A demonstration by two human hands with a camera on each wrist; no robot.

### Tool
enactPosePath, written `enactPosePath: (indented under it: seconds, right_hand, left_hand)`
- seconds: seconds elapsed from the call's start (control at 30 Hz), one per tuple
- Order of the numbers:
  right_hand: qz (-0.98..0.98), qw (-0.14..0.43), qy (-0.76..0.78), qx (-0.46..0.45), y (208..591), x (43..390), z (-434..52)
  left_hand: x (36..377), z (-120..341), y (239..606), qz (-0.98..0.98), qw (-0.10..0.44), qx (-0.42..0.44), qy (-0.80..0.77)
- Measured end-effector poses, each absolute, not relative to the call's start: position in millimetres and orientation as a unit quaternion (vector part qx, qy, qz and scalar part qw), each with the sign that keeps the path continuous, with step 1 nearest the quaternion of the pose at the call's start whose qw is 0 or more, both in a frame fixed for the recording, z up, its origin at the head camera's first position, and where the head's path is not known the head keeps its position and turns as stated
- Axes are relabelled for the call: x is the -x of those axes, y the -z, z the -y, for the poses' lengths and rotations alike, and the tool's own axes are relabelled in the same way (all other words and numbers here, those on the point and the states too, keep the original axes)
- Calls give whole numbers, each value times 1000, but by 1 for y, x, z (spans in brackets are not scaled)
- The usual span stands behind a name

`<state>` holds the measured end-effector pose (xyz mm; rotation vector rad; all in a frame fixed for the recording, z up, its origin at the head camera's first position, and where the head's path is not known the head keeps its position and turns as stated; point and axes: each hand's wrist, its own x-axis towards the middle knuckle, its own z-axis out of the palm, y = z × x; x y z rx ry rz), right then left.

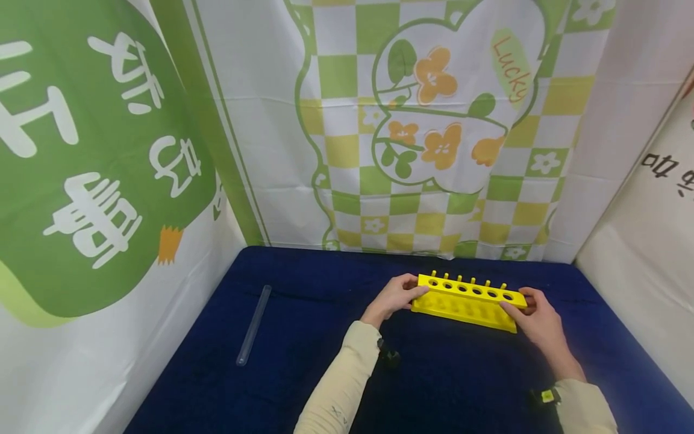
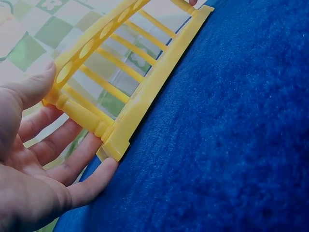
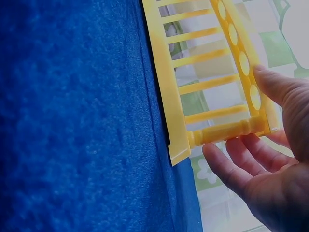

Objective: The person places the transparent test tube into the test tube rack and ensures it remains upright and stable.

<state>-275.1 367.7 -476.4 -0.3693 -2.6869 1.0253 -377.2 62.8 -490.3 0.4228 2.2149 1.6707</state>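
A yellow test tube rack [image 1: 461, 307] is held by both hands at the right half of the blue table. It has a row of round holes along its top bar, with pegs behind them. My left hand [image 1: 397, 296] grips its left end, thumb on the top bar and fingers around the end post [image 2: 79, 113]. My right hand [image 1: 539, 319] holds the other end, thumb against the top bar and fingertips at the post [image 3: 224, 131]. Whether the base touches the cloth, I cannot tell. A clear test tube [image 1: 253, 325] lies on the left side of the table.
Dark blue cloth [image 1: 303, 301] covers the table. Printed white and green curtains [image 1: 260, 120] hang behind it and along the left side. Another white curtain with dark lettering [image 1: 650, 211] hangs at the right edge.
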Motion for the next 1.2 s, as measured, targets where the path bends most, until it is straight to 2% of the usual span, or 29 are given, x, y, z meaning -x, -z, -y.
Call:
enactPosePath:
  seconds: [1.2]
  right_hand:
    - [922, 108, -359, 101, 476, 283, -358]
  left_hand:
    - [372, -43, 488, -772, 167, -154, -593]
